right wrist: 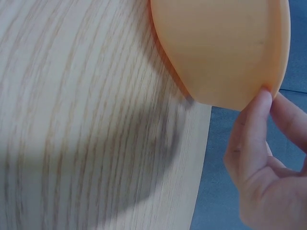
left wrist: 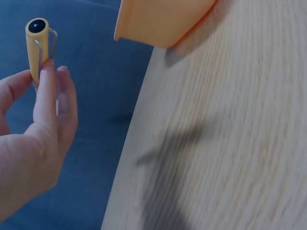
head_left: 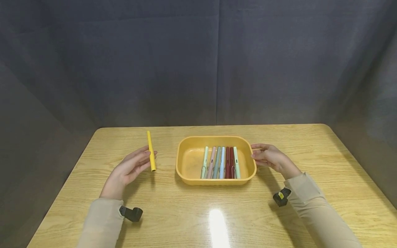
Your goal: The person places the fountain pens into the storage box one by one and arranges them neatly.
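Note:
My left hand [head_left: 130, 168] pinches a yellow pen [head_left: 150, 143] between thumb and fingers, above the table to the left of the yellow tray [head_left: 190, 160]. In the left wrist view the pen's cap end shows a black dot and a bent wire clip. Several pens [head_left: 222, 162] lie side by side in the tray's middle and right: pale green, pink, grey-green, light blue and dark red. At the tray's right end my right hand [head_left: 273, 157] grips the rim, with thumb and fingertip meeting at its edge in the right wrist view.
The tray stands on a light wooden table [head_left: 173, 213]. Dark grey curtains [head_left: 155, 69] hang behind and along both sides. A black wrist camera [head_left: 133, 214] is strapped to the left sleeve, another wrist camera [head_left: 281, 197] to the right. Light reflects off the table near the front.

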`<state>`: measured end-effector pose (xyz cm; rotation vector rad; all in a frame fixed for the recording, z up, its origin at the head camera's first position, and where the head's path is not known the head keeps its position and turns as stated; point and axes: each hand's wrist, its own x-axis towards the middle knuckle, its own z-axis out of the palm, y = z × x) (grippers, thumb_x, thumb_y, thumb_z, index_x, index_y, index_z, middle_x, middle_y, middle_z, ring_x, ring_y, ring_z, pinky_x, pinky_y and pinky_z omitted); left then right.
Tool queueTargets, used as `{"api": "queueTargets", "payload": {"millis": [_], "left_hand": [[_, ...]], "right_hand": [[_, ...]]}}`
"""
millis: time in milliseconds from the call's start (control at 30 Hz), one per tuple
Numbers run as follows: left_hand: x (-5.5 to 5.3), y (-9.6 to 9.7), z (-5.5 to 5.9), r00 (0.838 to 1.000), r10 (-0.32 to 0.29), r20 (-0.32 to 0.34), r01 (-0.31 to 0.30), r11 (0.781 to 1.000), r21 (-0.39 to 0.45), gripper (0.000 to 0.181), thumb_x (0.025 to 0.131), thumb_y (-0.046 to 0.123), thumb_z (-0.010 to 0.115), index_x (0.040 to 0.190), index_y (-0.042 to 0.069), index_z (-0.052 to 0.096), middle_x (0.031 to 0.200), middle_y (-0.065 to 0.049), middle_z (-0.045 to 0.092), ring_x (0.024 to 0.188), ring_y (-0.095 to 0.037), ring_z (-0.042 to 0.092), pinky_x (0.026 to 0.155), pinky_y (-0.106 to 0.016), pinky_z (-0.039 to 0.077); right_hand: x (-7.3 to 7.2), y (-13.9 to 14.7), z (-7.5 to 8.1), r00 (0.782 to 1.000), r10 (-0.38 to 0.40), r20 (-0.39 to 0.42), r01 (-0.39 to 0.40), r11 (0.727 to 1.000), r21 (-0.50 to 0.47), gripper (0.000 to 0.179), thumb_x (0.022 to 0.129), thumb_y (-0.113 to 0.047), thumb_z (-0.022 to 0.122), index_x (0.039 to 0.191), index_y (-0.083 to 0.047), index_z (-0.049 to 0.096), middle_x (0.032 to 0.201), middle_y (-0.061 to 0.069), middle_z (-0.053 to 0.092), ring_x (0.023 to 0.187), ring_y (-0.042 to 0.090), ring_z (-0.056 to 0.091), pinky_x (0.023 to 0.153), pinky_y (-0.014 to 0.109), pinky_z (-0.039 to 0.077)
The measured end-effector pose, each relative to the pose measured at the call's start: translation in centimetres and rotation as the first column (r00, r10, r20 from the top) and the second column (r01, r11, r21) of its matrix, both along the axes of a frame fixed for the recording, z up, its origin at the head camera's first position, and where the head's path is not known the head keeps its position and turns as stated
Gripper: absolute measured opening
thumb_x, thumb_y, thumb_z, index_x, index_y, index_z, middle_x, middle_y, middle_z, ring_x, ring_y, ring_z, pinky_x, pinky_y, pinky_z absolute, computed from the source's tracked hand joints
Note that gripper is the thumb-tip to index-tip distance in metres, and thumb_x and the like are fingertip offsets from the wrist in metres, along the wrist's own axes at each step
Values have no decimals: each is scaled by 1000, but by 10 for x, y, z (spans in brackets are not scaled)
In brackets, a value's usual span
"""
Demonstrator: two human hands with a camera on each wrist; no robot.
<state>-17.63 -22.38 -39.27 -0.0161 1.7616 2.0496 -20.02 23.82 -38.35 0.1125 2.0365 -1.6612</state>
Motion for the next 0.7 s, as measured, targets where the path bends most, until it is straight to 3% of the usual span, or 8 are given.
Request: {"api": "queueTargets", "payload": {"millis": [233,300,367,467,567,700], "left_hand": [[-1,8,4,1000,0,-8,0,1000,26,68,102,21,43,153,3,2,156,-26,16,117,-1,53,98,-10,47],[-2,11,6,1000,14,-3,-14,1000,27,68,102,21,44,153,3,4,154,-26,21,116,-1,54,97,-11,48],[-2,15,8,1000,25,5,-25,999,40,67,102,19,44,153,3,4,147,-21,36,113,-2,56,96,-11,49],[-1,20,11,999,33,8,-34,997,73,66,101,16,44,153,1,5,127,-4,51,104,0,60,93,-13,51],[-1,27,13,1000,29,10,-30,995,100,65,101,14,43,153,0,5,115,3,53,99,0,61,90,-13,53],[-2,36,15,1000,21,17,-23,995,99,64,101,14,43,153,1,7,119,0,49,98,-2,61,87,-13,54]], "right_hand": [[0,0,0,1000,5,-4,-5,1000,-1,59,94,-2,53,143,11,24,89,-9,57,78,0,62,75,15,58],[0,-1,0,1000,3,-3,-3,1000,4,59,94,-2,53,144,11,24,89,-8,57,78,0,62,75,15,58],[0,0,0,1000,1,-1,-1,1000,8,59,94,-3,53,144,10,24,90,-8,57,78,0,62,75,15,58],[0,-1,0,1000,-3,2,2,1000,12,59,94,-3,53,144,10,24,90,-8,57,78,-1,62,76,15,58],[0,0,0,1000,-8,2,8,1000,15,59,94,-2,53,144,10,24,90,-8,57,78,-1,61,76,15,58],[0,-1,0,1000,-13,4,13,1000,17,59,94,-2,53,144,10,24,91,-8,56,78,-1,62,75,15,58]]}}
